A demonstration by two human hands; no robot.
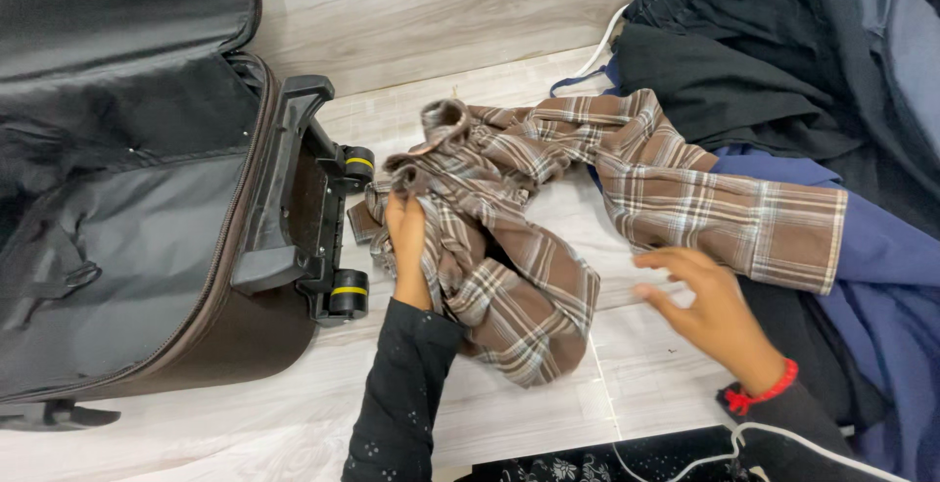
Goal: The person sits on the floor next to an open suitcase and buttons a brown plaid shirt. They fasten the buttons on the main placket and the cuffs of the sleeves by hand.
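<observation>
Head view, looking down at both hands over a pale wood-grain floor (548,12).

Left hand (407,247): fingers closed on a bunched fold of a brown plaid shirt (548,208), gripping the cloth near its crumpled collar end. Black sleeve (401,394) with small pale dots covers the forearm.

Right hand (710,306): fingers spread and loose, holding nothing, hovering just above the floor. It sits just beside the shirt's outstretched sleeve, near the cuff; contact with the cloth cannot be told. A red band (769,389) circles the wrist, above a dark cuff.

Shirt: lies crumpled on the floor between the two hands, body bunched under and right of the left hand, one sleeve stretched out to the right and ending in a flat cuff that rests on blue cloth.

Surface: light planks with a pale, marbled patch toward the lower left. A white cord (685,462) runs along the lower edge over dark patterned fabric.

Surroundings: an open brown suitcase (147,247) lies left of the left hand, lid raised, grey lining showing, two yellow-ringed wheels (350,291) facing the shirt. A pile of clothes (783,61), black and blue, fills the right side behind and under the shirt's sleeve.
</observation>
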